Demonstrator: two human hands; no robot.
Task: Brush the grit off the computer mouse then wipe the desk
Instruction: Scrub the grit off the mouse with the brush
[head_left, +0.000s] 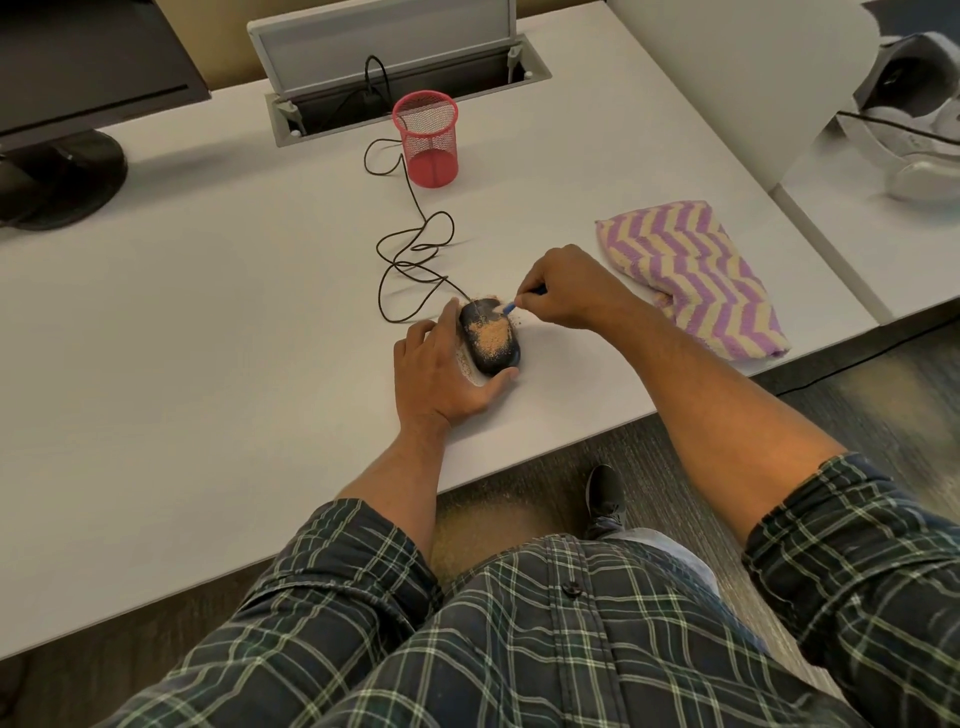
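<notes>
A black wired computer mouse (491, 340) lies on the white desk (208, 338), its top covered with tan grit. Some grit lies on the desk around it. My left hand (439, 374) holds the mouse from its left side, thumb curled round its near end. My right hand (563, 288) pinches a small blue brush (511, 306), whose pale bristles touch the far right end of the mouse. The mouse cable (410, 260) loops away toward the back of the desk.
A purple and yellow zigzag cloth (696, 275) lies folded right of the mouse near the desk edge. A red mesh pen cup (428, 137) stands behind. A monitor base (57, 176) sits far left. An open cable hatch (395, 57) is at the back.
</notes>
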